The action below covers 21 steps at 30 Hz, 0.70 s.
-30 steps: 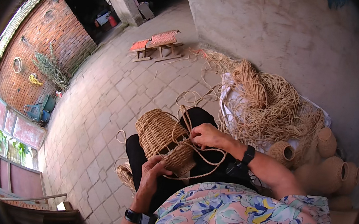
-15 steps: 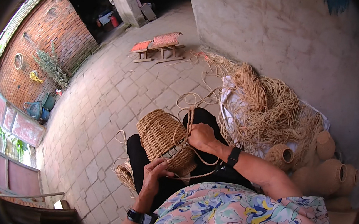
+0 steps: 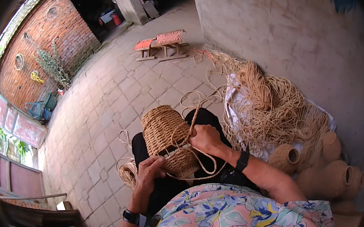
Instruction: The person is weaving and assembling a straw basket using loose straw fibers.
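Observation:
A woven straw-coloured rope basket (image 3: 162,129) lies tilted across my lap, its round woven part toward the far left. A gap crossed by thin upright strands splits its weave near my hands. My left hand (image 3: 150,168) pinches the basket's near left edge with thumb and fingers. At the right side of the gap, my right hand (image 3: 206,139) is closed round a twisted cord (image 3: 194,117), which rises above the fist. More of this cord loops below the right hand, along the basket's near side. The right fingertips are partly hidden.
A cord coil (image 3: 127,173) lies on the paving by my left knee. To the right, a large tangled cord heap (image 3: 276,101) rests on white sheeting beside a wall. Several finished woven vessels (image 3: 326,177) stand near my right elbow. Two low stools (image 3: 167,41) stand farther off.
The basket has tipped slightly, its far end shifting up and right. My left hand has moved a little up along its edge. The cord loop below my right hand hangs wider.

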Tool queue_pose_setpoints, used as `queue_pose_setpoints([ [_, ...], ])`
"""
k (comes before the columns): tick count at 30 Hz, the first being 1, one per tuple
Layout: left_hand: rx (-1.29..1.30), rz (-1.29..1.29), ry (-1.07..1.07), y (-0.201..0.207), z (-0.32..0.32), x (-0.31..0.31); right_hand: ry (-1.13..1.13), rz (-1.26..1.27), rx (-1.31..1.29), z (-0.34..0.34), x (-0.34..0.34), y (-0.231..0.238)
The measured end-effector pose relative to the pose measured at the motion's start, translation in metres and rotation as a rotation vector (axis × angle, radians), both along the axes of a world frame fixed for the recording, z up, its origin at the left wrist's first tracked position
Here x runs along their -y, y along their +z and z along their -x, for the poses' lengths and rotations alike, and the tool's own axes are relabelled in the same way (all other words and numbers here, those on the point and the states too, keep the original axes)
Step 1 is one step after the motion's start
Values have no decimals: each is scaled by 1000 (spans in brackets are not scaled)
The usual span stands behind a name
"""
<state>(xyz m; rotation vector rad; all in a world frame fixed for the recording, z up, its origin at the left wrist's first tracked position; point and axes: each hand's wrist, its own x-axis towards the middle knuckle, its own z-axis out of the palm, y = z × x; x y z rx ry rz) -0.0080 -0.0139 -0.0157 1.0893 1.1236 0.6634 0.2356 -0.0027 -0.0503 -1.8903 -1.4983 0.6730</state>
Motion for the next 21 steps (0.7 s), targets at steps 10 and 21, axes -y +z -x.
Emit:
queue_pose_setpoints([
  [10, 0, -3, 1, 2, 1, -3, -72, -13, -690, -148, 21, -61],
  [21, 12, -11, -42, 5, 0, -5, -364, -286, -86, -256, 79, -83],
])
